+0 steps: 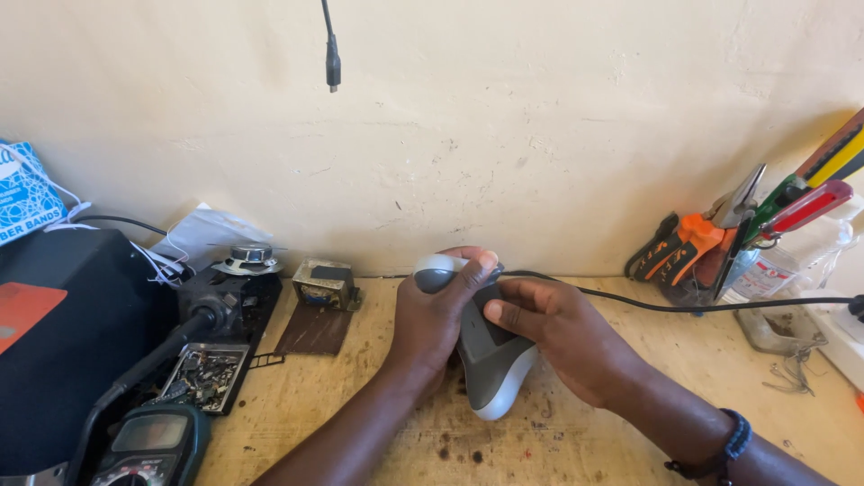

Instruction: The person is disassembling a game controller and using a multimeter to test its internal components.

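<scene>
At frame centre I had my left hand [432, 319] and right hand [562, 328] both closed around the grey corded appliance [490, 369]; a blue-and-white box [25, 191] sat upper left.

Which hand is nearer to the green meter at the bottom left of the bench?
The left hand. It wraps the grey device mid-bench, on the side toward the meter. The right hand holds the device's far side, further from the meter.

The gray and white hair clipper [493, 360] looks like smooth plastic, and the wooden table [378, 360] looks rough and stained.
</scene>
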